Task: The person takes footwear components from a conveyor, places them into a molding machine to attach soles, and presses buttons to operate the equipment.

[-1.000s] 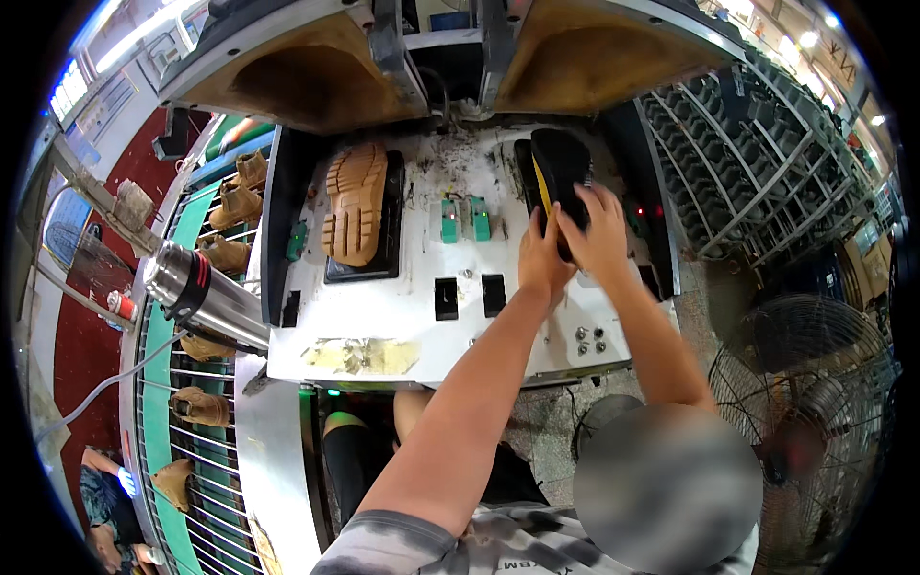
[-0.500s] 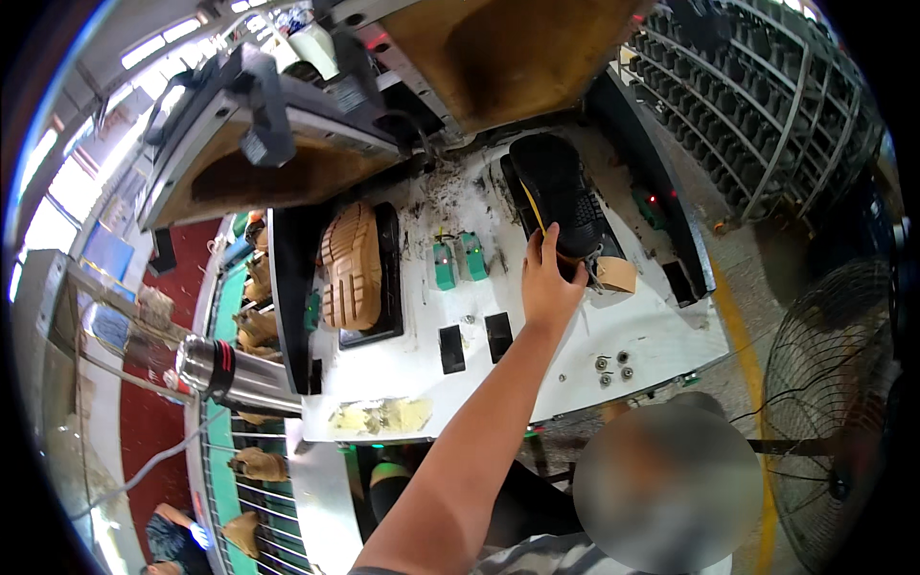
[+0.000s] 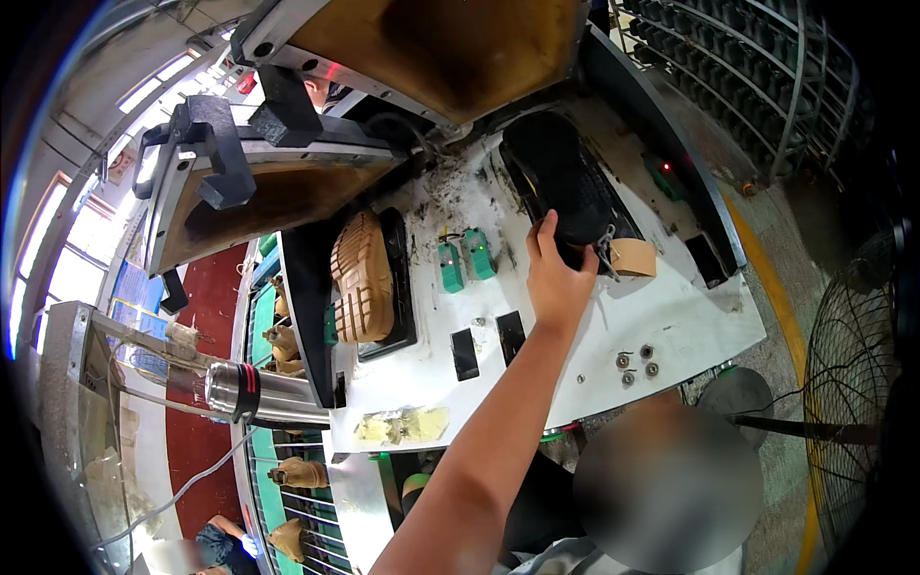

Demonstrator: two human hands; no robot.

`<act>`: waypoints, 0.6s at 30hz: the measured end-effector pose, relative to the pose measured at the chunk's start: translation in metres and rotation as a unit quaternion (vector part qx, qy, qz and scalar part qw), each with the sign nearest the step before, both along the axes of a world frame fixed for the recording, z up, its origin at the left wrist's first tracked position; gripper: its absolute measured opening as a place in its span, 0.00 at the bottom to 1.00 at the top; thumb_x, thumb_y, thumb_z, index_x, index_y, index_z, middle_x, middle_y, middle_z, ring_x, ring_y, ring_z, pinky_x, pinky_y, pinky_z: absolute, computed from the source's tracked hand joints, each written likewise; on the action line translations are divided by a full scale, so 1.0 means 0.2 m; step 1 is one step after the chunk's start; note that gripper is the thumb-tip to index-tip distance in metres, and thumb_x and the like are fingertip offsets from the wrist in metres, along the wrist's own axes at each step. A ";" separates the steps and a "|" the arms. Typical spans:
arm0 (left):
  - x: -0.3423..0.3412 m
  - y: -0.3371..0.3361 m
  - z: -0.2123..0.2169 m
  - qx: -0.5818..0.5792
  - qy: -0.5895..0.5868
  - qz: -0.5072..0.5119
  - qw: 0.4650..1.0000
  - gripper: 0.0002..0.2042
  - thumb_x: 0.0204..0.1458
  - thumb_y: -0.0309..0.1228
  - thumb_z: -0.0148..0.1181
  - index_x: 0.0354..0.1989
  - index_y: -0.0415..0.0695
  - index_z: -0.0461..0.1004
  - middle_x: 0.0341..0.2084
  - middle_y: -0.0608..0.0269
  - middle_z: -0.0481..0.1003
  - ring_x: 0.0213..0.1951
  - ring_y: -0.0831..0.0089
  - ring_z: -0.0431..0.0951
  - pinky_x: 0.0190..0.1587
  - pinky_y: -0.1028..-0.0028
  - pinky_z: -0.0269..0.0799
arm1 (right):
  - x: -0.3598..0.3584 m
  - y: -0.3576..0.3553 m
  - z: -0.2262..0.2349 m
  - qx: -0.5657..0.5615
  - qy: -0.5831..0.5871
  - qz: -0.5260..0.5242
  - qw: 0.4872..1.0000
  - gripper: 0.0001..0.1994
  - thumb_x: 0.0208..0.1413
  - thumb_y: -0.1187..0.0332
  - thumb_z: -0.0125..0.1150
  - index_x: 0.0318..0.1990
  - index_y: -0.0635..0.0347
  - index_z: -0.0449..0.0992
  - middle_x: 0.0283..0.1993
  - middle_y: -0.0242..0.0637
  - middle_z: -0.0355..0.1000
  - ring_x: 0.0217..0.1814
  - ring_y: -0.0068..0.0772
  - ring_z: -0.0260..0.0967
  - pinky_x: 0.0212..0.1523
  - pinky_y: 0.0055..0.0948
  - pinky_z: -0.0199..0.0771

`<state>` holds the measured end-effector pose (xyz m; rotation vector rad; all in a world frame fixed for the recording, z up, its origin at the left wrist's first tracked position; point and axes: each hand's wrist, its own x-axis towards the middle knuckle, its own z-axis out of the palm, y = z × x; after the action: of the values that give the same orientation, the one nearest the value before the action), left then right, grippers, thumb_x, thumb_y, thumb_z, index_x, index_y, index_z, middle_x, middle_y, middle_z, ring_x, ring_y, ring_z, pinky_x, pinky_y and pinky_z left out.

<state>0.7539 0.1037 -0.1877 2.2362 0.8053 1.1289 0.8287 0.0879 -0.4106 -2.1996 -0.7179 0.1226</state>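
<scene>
A black shoe (image 3: pixel 551 158) lies sole up on a dark pad at the right of the white machine table (image 3: pixel 613 331). My left hand (image 3: pixel 559 278) is closed around its near end, fingers on the left side and thumb on the right. Grey laces (image 3: pixel 606 247) hang out beside the thumb, next to a tan curved piece (image 3: pixel 632 257). On the left pad rests a tan shoe sole (image 3: pixel 362 278), ridged side up, untouched. My right hand does not show.
Two raised brown-lined press lids (image 3: pixel 278 192) stand over the table's far side. Small green sensors (image 3: pixel 450 266) sit mid-table. A steel bottle (image 3: pixel 268 395) lies at the left edge, beside a rack with tan shoes (image 3: pixel 297 472). A wire fan (image 3: pixel 848 383) stands right; a person (image 3: pixel 225 544) is lower left.
The view has shifted, so the table sits further right and lower. My left hand stays on the shoe's near end. The yellow strip along the shoe's left side no longer shows.
</scene>
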 end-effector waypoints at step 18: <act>-0.01 -0.01 0.01 -0.010 -0.001 0.005 1.000 0.33 0.44 0.30 0.66 0.60 0.46 0.59 0.53 0.53 0.66 0.47 0.53 0.75 0.44 0.62 0.76 | 0.00 0.02 0.03 -0.007 0.000 0.014 1.000 0.20 0.61 0.62 0.54 0.57 0.62 0.68 0.54 0.48 0.67 0.56 0.44 0.64 0.55 0.37 0.66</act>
<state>0.7511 0.1013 -0.1857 2.2164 0.8235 1.1229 0.8286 0.0925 -0.4044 -2.2041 -0.7497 0.1411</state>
